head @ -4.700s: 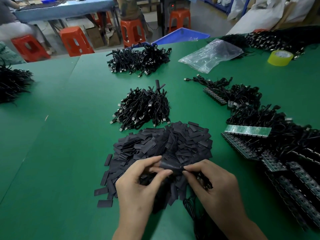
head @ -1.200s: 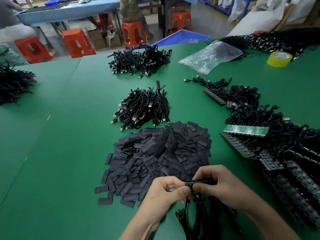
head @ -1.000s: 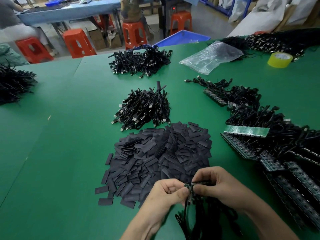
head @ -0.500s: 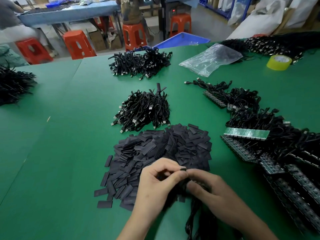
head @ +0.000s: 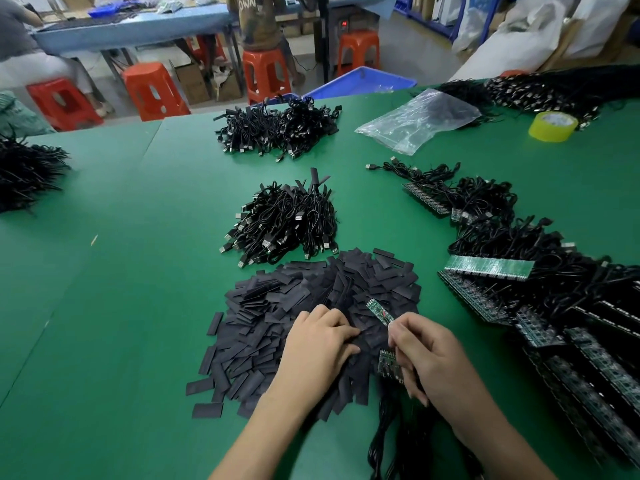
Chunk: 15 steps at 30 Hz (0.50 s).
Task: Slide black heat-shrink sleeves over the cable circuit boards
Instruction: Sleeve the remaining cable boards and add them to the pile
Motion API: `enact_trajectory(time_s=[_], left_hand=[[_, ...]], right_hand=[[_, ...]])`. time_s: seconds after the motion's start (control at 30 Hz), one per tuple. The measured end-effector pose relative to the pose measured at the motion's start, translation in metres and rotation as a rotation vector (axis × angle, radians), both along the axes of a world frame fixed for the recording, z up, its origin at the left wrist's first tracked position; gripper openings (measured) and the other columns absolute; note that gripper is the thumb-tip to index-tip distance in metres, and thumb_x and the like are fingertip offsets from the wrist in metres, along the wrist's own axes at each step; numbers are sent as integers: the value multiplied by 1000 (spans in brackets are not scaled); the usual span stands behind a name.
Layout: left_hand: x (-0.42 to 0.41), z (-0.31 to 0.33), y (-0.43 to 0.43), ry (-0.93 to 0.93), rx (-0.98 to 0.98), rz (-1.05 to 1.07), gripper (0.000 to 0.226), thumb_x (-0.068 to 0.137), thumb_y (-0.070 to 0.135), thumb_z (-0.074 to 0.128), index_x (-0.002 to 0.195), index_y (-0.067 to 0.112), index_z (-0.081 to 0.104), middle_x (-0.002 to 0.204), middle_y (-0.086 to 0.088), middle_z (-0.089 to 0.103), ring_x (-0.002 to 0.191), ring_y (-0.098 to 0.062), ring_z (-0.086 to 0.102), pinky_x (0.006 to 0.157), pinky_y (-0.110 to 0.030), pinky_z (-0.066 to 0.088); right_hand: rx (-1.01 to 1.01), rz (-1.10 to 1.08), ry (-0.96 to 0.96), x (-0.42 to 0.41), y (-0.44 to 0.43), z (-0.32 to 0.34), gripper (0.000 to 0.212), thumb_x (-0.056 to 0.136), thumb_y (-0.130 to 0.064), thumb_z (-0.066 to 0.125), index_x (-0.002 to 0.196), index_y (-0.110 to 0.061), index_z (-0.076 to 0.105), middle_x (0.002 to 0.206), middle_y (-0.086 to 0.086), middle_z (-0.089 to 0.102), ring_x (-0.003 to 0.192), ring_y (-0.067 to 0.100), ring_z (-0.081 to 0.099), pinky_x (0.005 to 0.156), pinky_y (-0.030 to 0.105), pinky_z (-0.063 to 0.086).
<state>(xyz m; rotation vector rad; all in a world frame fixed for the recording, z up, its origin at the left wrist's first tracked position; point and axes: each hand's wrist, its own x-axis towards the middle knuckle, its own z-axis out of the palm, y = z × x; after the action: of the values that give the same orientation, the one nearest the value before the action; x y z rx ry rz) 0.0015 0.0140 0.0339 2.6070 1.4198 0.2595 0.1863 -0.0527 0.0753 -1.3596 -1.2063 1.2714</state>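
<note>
On a brown shirt (head: 258, 15) far beyond the sleeve pile (head: 311, 296), the printed letters "OWN" can partly be read. The sleeve pile is made of flat, matte black rectangles heaped loosely on the green, felt-like table cover (head: 138, 271). A narrow green circuit board (head: 380, 310), studded with tiny components, is pinched between thumb and forefinger of the right hand (head: 429, 355) and raised over the pile's near right edge. A 2nd board (head: 388, 366) is seen under the same fingers, with black cables (head: 391, 427) trailing off the pile's near side. The left hand (head: 317, 344) is laid on the pile with fingers bent; whether a sleeve is gripped cannot be told. Right of the pile, rows of green boards (head: 488, 266) lie among cables. 0.5 s ago both hands were pinched together above the pile; now they are parted and the board is bared
</note>
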Motion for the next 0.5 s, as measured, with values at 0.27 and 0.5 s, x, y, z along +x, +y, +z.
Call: enact_trajectory(time_s=[0.27, 0.5], left_hand=[[-7, 4, 1, -203, 140, -22, 19, 99, 42, 60, 92, 32, 75, 94, 17, 67, 93, -10, 59, 79, -28, 44], [-24, 17, -24, -773, -313, 76, 11, 93, 32, 67, 98, 34, 76, 93, 19, 75, 89, -7, 72, 78, -18, 52]], right_hand=[[63, -12, -335, 3, 2, 0, 36, 95, -41, 64, 72, -17, 50, 57, -10, 40, 52, 5, 35, 52, 23, 32], [98, 38, -434, -16, 0, -6, 31, 94, -40, 67, 77, -16, 60, 60, -7, 44, 55, 4, 38, 52, 22, 33]])
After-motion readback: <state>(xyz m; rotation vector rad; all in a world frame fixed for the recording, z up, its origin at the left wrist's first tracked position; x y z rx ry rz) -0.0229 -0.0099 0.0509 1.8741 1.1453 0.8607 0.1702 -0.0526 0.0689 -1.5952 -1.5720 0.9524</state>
